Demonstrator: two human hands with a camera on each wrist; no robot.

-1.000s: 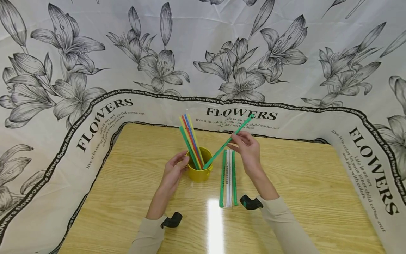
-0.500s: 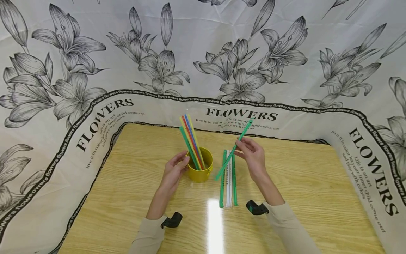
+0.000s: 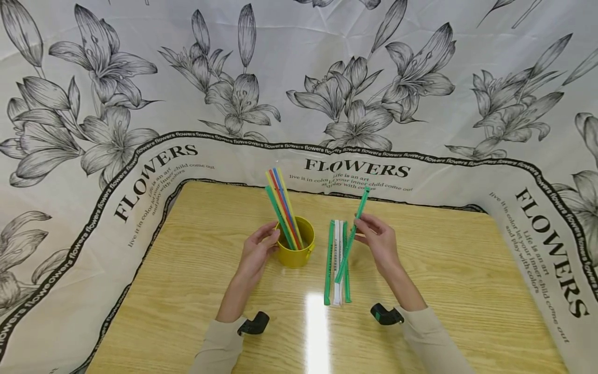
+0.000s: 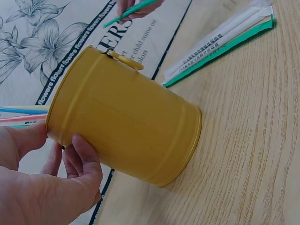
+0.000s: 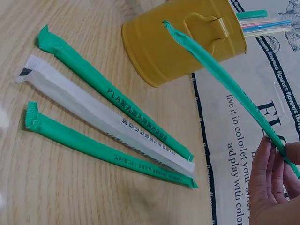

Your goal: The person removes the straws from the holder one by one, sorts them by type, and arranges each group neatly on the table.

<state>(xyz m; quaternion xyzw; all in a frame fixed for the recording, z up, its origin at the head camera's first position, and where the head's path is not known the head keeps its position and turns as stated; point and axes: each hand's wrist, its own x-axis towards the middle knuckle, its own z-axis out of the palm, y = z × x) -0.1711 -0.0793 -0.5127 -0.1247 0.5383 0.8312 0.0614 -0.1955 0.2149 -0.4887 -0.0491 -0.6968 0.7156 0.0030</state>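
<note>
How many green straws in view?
4: one green straw in the right hand, one leaning in the yellow bucket, and two on the table, one nearer the bucket, one farther. More could be hidden inside the bucket.

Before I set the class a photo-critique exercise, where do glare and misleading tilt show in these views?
Head view: a white glare streak crosses the near part of the wooden table; left wrist view: the yellow bucket appears tipped because the camera is rolled, though the head view shows it upright; right wrist view: it appears tipped there too.
</note>
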